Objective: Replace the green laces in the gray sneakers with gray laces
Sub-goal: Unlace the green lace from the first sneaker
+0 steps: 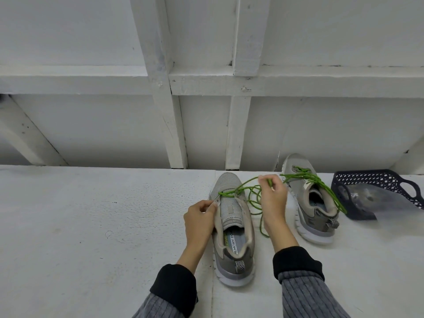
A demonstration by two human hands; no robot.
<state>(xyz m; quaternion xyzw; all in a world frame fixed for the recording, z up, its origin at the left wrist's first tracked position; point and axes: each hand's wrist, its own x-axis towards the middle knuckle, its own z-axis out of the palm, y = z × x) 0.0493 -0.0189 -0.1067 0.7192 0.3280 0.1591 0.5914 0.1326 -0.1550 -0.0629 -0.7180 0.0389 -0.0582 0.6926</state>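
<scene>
Unlacing: a person works on the near gray sneaker [234,228], which stands on a white surface [91,226] with its toe pointing away.
Left hand: the left hand [199,219] rests against the sneaker's left side, thumb and fingers pinching at the eyelet edge near the toe, where one end of the green lace [250,193] comes out.
Right hand: the right hand [273,196] is raised just right of the toe, fingers curled and pinching the green lace between thumb and forefinger.
Green lace: it crosses only the lowest eyelets near the toe, just ahead of the left hand; the rest hangs in loose loops under the right hand and trails down beside that wrist.
Second sneaker: the other gray sneaker [309,203] stands just right of the right hand, with its own green lace [314,182] loosened and spilling over the collar.
Basket: a dark perforated basket [376,182] sits farther right of the right hand, beyond the second sneaker, with a clear plastic bag [371,200] lying half out of it; I cannot tell what the bag holds.
Sleeves: both arms wear gray ribbed sleeves with black cuffs.
</scene>
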